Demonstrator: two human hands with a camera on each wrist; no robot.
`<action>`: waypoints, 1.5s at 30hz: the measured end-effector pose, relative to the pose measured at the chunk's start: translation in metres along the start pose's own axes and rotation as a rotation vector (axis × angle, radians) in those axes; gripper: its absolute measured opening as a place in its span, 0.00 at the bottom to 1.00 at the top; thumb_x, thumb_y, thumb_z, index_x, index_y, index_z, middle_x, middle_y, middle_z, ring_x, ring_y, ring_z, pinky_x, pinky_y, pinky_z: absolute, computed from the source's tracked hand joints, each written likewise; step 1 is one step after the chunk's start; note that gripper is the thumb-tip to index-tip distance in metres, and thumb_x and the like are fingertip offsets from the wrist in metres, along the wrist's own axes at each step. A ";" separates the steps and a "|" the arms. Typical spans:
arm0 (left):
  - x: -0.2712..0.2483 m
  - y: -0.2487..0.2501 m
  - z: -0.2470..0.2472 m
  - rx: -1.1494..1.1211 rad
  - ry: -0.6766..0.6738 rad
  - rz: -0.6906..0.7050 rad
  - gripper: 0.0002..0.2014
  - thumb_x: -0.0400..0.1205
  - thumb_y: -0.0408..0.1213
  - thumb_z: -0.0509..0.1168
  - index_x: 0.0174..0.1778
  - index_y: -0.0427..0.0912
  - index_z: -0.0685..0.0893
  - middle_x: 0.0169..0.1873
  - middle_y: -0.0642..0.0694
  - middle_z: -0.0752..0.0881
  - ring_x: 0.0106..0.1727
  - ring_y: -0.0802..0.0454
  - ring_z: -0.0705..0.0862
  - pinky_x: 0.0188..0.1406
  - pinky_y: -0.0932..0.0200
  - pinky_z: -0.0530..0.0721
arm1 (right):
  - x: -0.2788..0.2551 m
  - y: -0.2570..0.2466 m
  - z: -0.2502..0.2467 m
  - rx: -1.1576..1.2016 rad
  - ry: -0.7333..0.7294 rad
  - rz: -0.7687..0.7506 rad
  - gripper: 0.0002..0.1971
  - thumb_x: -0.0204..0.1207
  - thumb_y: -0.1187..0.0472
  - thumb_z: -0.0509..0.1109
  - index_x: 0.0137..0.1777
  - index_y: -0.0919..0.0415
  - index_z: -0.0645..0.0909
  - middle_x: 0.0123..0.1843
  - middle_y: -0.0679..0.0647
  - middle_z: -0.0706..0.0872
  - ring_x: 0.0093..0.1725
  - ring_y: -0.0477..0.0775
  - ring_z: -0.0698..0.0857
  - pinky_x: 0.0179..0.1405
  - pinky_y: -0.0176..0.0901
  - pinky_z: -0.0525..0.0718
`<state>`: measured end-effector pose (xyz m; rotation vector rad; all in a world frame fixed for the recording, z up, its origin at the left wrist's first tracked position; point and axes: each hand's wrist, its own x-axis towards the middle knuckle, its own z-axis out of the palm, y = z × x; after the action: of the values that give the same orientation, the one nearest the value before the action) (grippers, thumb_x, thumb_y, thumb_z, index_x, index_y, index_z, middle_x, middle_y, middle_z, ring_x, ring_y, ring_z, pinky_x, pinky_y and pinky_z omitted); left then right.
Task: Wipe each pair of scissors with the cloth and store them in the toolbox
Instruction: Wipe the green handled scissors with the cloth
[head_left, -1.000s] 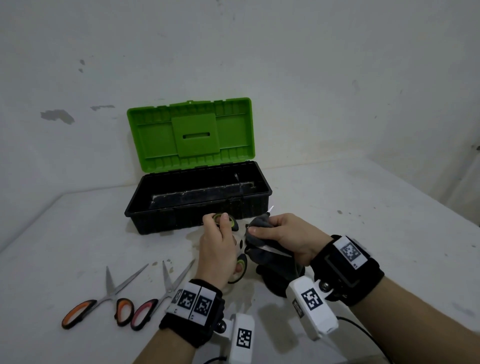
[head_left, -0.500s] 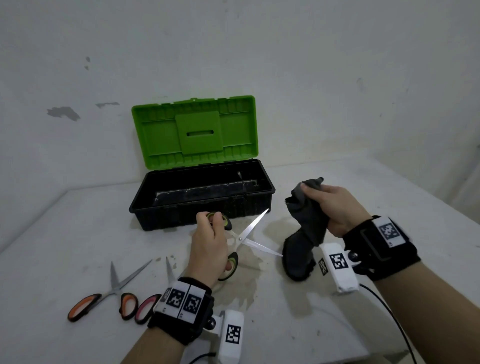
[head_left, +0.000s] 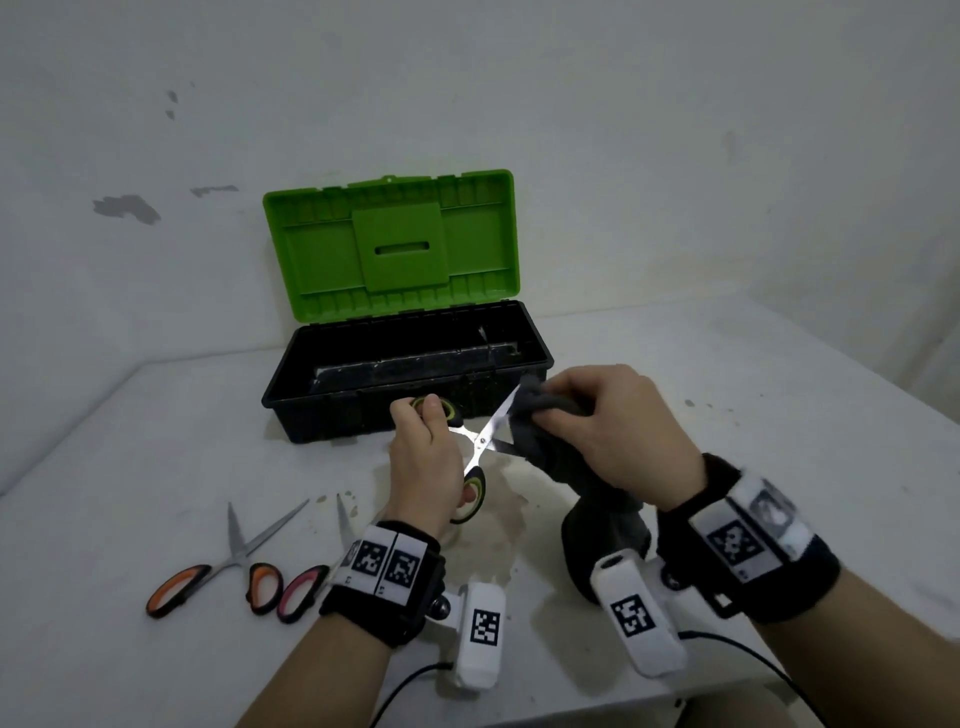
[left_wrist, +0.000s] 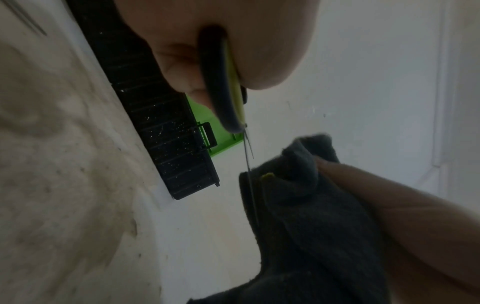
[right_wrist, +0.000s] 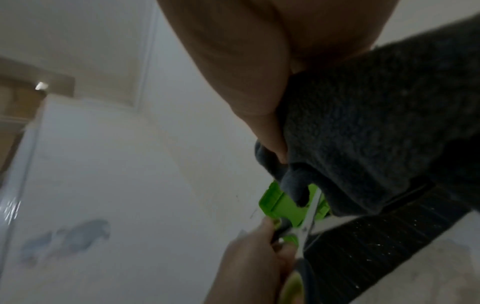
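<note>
My left hand (head_left: 427, 457) grips the black-and-green handles of a pair of scissors (head_left: 480, 441), blades spread apart, just in front of the toolbox. My right hand (head_left: 613, 431) holds a dark grey cloth (head_left: 587, 467) bunched around the far blade; the near blade disappears under the cloth. In the left wrist view the scissors (left_wrist: 228, 98) point into the cloth (left_wrist: 306, 216). In the right wrist view the cloth (right_wrist: 376, 133) covers the blade (right_wrist: 310, 218). The toolbox (head_left: 291, 395) stands open, green lid upright, its black tub dark inside.
Two more pairs of scissors lie on the white table at front left: orange-handled scissors (head_left: 223, 566) and pink-handled scissors (head_left: 306, 587), partly hidden by my left wrist. A brownish stain marks the table under my hands. A wall rises close behind the toolbox.
My right hand came back from the right with the cloth and wrapped it over the far scissor blade. My left hand kept the scissors spread and nearly still.
</note>
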<state>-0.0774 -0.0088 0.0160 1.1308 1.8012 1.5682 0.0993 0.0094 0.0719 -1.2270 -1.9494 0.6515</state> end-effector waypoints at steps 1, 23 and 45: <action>-0.001 0.002 0.001 0.009 -0.003 0.010 0.14 0.91 0.50 0.47 0.50 0.44 0.68 0.39 0.42 0.78 0.32 0.49 0.75 0.18 0.60 0.77 | -0.002 -0.005 0.007 -0.016 -0.027 -0.037 0.06 0.73 0.61 0.75 0.46 0.50 0.91 0.35 0.47 0.90 0.30 0.38 0.85 0.31 0.27 0.80; -0.010 0.005 0.010 0.038 -0.042 0.015 0.14 0.91 0.49 0.47 0.55 0.43 0.71 0.42 0.42 0.81 0.38 0.45 0.82 0.19 0.57 0.81 | -0.002 0.002 0.032 -0.315 -0.321 -0.346 0.12 0.80 0.55 0.66 0.58 0.52 0.89 0.57 0.49 0.80 0.49 0.51 0.83 0.52 0.49 0.83; -0.007 0.004 0.008 0.011 -0.010 0.098 0.13 0.92 0.46 0.48 0.53 0.40 0.70 0.35 0.40 0.79 0.29 0.49 0.77 0.12 0.63 0.73 | -0.004 0.009 0.052 -0.380 -0.113 -0.386 0.12 0.84 0.55 0.64 0.52 0.59 0.88 0.43 0.50 0.72 0.36 0.60 0.81 0.33 0.57 0.83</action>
<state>-0.0666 -0.0101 0.0168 1.2465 1.7747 1.6068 0.0636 0.0076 0.0322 -0.9956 -2.3958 0.1573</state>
